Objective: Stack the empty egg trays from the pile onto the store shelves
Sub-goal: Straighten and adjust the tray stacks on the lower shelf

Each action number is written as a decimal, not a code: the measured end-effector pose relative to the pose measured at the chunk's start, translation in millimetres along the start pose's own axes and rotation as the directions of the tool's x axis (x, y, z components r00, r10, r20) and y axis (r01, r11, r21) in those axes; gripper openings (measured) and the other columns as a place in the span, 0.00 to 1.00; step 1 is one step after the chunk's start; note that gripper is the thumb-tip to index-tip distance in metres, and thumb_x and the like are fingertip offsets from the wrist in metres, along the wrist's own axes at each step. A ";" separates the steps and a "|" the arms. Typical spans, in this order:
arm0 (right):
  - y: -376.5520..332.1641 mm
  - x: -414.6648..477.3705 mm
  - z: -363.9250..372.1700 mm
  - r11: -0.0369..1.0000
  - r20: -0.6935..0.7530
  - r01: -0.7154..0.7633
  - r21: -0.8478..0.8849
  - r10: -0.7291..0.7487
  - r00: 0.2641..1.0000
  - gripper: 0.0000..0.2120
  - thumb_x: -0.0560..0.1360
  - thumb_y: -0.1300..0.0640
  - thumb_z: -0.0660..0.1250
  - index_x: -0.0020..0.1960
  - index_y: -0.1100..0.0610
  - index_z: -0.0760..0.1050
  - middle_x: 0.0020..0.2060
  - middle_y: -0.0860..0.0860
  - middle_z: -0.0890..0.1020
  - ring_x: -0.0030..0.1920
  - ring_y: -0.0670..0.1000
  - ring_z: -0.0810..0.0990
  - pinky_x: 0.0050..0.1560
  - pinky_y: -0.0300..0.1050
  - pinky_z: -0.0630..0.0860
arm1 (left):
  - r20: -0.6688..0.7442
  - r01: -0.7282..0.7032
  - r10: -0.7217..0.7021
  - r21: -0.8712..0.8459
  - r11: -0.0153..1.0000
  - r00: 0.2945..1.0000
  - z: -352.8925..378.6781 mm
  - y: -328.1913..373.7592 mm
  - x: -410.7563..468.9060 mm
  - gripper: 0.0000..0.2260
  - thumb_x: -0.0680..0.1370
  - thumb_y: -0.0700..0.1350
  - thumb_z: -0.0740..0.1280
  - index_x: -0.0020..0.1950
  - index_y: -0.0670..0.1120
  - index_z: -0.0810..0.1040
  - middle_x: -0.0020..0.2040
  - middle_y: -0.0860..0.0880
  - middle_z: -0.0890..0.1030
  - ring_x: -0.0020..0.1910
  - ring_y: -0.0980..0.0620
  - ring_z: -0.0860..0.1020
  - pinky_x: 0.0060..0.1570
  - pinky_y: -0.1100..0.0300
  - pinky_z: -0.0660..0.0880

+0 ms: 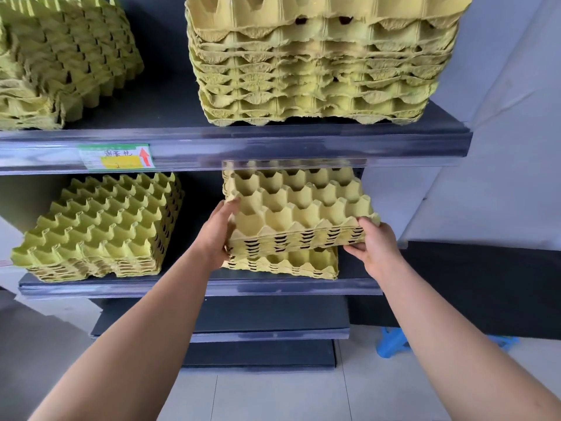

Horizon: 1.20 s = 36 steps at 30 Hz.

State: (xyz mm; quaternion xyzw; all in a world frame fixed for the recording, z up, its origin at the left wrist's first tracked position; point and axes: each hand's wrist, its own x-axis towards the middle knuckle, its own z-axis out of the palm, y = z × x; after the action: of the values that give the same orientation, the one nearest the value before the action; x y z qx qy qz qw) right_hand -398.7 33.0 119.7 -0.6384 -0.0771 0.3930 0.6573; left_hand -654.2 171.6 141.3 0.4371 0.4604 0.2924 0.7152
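The left hand (223, 230) and right hand (376, 246) are gripping the trays (297, 208) at their near corners, fingers curled round, over the right stack (282, 264) on the shelf (212, 287). The trays are overhanging rightward; shifting left and squaring cups before releasing seems wise.

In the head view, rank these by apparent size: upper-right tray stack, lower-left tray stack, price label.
1. Upper-right tray stack, though nearness to the camera may exaggerate it
2. Lower-left tray stack
3. Price label

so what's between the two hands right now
A batch of nested egg trays, gripped at its sides by the left hand and right hand, over a lower stack; head view.
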 end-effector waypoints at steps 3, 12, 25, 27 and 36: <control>10.0 -2.2 4.5 0.999 -0.061 -0.025 0.021 0.026 0.998 0.17 0.76 0.53 0.67 0.62 0.58 0.72 0.55 0.56 0.81 0.54 0.57 0.81 0.50 0.54 0.80 | 0.033 -0.054 0.054 0.005 0.999 0.998 -6.2 1.6 13.6 0.34 0.69 0.51 0.74 0.73 0.49 0.67 0.55 0.46 0.84 0.52 0.46 0.83 0.51 0.44 0.79; 45.9 -14.6 22.8 0.999 -0.150 0.024 0.033 -0.019 0.988 0.21 0.72 0.51 0.70 0.61 0.53 0.68 0.57 0.50 0.76 0.56 0.53 0.79 0.49 0.50 0.81 | -0.064 -0.204 0.206 0.032 0.978 0.977 -29.3 -14.1 38.9 0.16 0.78 0.43 0.66 0.67 0.45 0.75 0.56 0.42 0.82 0.49 0.45 0.82 0.47 0.53 0.80; 63.3 -10.2 23.3 0.795 0.002 0.030 -0.605 -0.036 0.999 0.38 0.71 0.26 0.52 0.74 0.47 0.55 0.58 0.44 0.72 0.55 0.49 0.71 0.54 0.48 0.65 | -0.030 -0.069 0.080 0.284 0.956 0.996 -54.9 -48.7 53.3 0.37 0.73 0.69 0.62 0.78 0.56 0.57 0.70 0.52 0.73 0.68 0.49 0.72 0.70 0.46 0.66; 68.8 -11.0 20.6 0.827 0.034 0.010 -0.562 0.012 0.999 0.36 0.72 0.26 0.52 0.75 0.41 0.52 0.64 0.44 0.69 0.64 0.52 0.69 0.55 0.49 0.61 | -0.020 -0.024 0.031 0.284 0.959 0.999 -56.5 -50.9 52.3 0.32 0.77 0.67 0.59 0.78 0.61 0.54 0.70 0.54 0.72 0.68 0.48 0.71 0.64 0.47 0.68; 46.3 11.1 -0.9 0.724 0.055 0.068 -0.687 -0.042 0.998 0.38 0.75 0.29 0.47 0.77 0.50 0.50 0.72 0.54 0.67 0.70 0.59 0.66 0.66 0.56 0.62 | 0.064 -0.102 0.091 0.206 0.973 0.994 -35.5 -67.9 32.1 0.41 0.67 0.59 0.72 0.77 0.61 0.58 0.67 0.55 0.76 0.66 0.49 0.75 0.69 0.43 0.68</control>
State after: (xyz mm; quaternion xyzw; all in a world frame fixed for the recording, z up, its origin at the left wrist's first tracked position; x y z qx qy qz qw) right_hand -410.0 33.4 73.4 -0.8269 -0.2476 0.3280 0.3838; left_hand -672.6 180.2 60.8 0.5394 0.4473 0.2648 0.6624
